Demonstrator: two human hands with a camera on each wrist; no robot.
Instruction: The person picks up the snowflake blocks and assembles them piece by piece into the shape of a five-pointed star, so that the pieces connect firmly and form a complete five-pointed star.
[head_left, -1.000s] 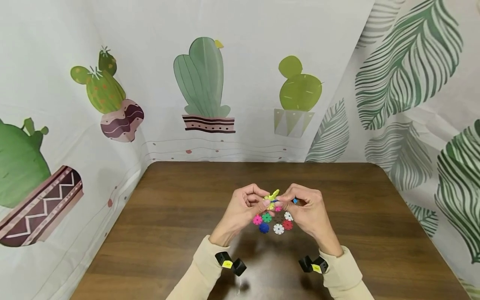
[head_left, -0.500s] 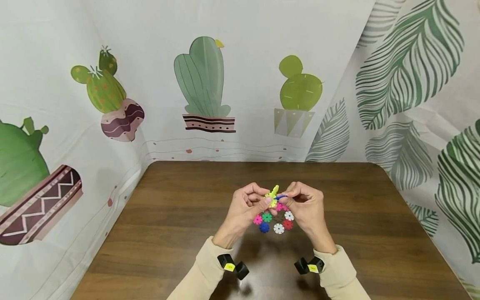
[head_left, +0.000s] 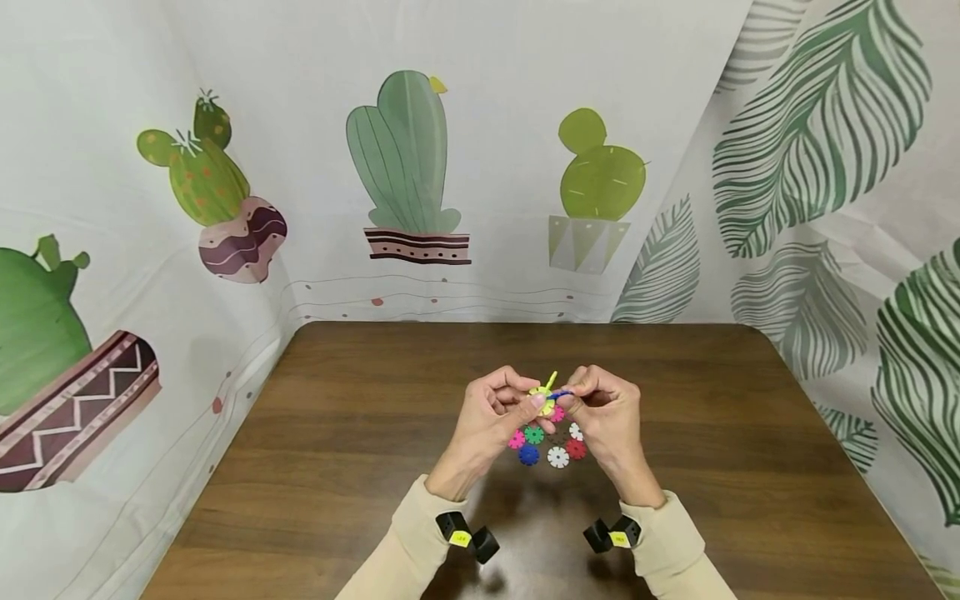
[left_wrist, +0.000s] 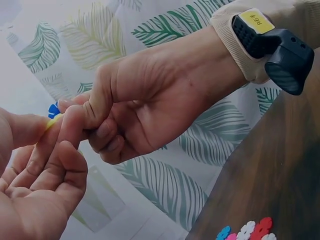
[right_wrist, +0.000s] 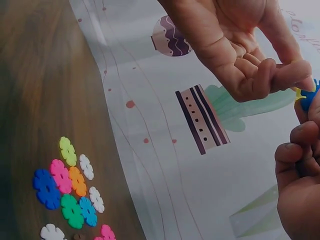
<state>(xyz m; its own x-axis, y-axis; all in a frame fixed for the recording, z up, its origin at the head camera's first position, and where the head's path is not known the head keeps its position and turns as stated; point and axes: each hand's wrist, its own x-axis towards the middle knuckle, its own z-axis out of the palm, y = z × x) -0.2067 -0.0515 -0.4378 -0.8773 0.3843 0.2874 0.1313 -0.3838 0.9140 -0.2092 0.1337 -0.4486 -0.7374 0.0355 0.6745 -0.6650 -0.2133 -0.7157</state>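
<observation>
In the head view my left hand (head_left: 487, 417) pinches yellow notched snowflake discs (head_left: 542, 407) between thumb and fingers. One yellow disc stands up edge-on from the other. My right hand (head_left: 611, 421) pinches a blue notched disc (head_left: 560, 395) by its edge, and the blue disc meets the yellow ones at an angle. In the left wrist view fingers hide most of the yellow disc (left_wrist: 54, 120), with the blue disc (left_wrist: 53, 111) just beyond. The right wrist view has the blue disc (right_wrist: 310, 97) against the yellow at its right edge.
Below the hands several loose discs lie on the brown wooden table (head_left: 360, 467), among them a green disc (head_left: 534, 435), a blue one (head_left: 528, 455), a white one (head_left: 558, 457) and a red one (head_left: 575, 449). A printed cloth (head_left: 510, 167) hangs behind the table.
The right hand shifts slightly and more of the blue disc shows beside the yellow ones. The upright yellow disc has turned to show a thinner edge. Both hands keep their pinch.
</observation>
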